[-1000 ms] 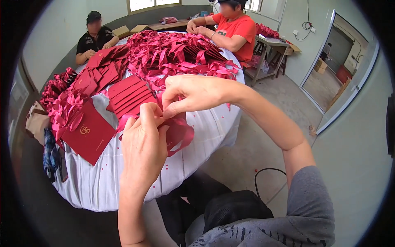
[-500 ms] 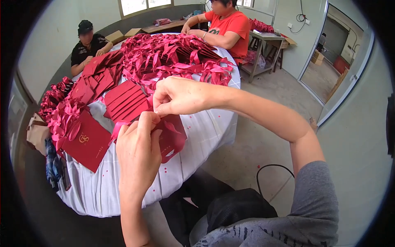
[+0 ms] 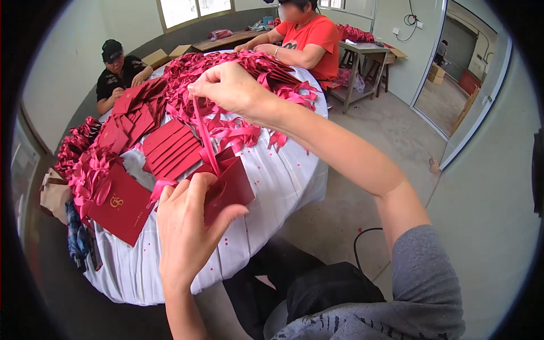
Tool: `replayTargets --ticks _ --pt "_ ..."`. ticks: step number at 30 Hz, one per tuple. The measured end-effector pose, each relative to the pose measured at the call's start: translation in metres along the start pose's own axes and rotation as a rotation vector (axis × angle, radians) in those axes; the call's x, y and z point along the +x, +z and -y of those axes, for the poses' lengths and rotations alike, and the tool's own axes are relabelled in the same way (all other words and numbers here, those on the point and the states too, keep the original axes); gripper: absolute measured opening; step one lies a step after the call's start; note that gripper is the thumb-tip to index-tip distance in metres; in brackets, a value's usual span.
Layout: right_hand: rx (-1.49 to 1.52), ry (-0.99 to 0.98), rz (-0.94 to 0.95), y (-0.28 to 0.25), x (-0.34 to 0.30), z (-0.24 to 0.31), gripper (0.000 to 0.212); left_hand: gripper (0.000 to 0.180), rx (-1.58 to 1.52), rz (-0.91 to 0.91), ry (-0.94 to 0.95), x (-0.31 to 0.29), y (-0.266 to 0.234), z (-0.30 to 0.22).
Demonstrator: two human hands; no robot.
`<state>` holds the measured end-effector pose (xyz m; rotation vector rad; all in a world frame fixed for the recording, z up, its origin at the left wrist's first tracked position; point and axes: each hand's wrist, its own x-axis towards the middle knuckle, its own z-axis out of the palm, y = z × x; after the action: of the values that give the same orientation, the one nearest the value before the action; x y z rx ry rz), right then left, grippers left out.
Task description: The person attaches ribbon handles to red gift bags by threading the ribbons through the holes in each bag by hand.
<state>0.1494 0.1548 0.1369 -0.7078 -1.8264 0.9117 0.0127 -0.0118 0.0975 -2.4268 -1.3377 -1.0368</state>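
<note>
Above the near part of the table, my right hand (image 3: 232, 93) pinches a pink ribbon (image 3: 206, 139) and draws it up taut. The ribbon runs down into the open top of a small dark-red paper bag (image 3: 235, 184). My left hand (image 3: 187, 218) grips that bag's near side, fingers bent over its edge and thumb stretched out across the front. Part of the bag is hidden behind this hand. Another bit of pink ribbon (image 3: 161, 191) shows beside the left fingers. Just beyond lies an overlapping row of flat red bags (image 3: 173, 148).
A white cloth (image 3: 277, 170) covers the round table. Ribboned red bags (image 3: 226, 68) are heaped at its far side, and a larger red bag (image 3: 123, 207) lies at left. One person in black (image 3: 122, 76) and another in a red shirt (image 3: 310, 42) sit across. An umbrella (image 3: 78, 235) hangs at the left edge.
My right hand has risen away from the left one, pulling the ribbon up into a straight line. The left thumb has spread outward, and more of the bag's open top shows.
</note>
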Motion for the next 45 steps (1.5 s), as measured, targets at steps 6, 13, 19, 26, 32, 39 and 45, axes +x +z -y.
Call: replayTargets --ticks 6,13,19,26,32,39,45 --pt "0.116 0.096 0.151 0.004 -0.011 -0.001 0.038 0.013 0.029 -0.032 -0.068 -0.007 0.007 0.006" --pt "-0.047 0.266 0.671 -0.028 -0.053 -0.036 0.046 0.008 0.047 -0.058 -0.069 -0.004 0.008 0.004" --pt "0.632 0.235 0.690 -0.014 -0.061 -0.047 0.040 0.007 0.073 -0.071 -0.051 -0.004 0.011 0.005" --pt "0.654 0.205 0.677 0.002 -0.063 -0.030 0.031 0.004 0.061 -0.074 -0.034 -0.001 0.011 0.003" --pt "0.719 0.047 0.490 0.012 -0.058 -0.016 0.021 0.006 0.054 -0.072 -0.010 -0.003 0.010 0.004" --pt "0.728 0.085 0.366 0.010 -0.050 -0.005 0.022 0.005 0.041 -0.064 -0.026 -0.004 0.007 0.002" --pt "0.625 -0.026 0.370 0.011 -0.049 0.006 0.036 0.007 0.065 -0.081 -0.016 -0.006 0.009 0.003"
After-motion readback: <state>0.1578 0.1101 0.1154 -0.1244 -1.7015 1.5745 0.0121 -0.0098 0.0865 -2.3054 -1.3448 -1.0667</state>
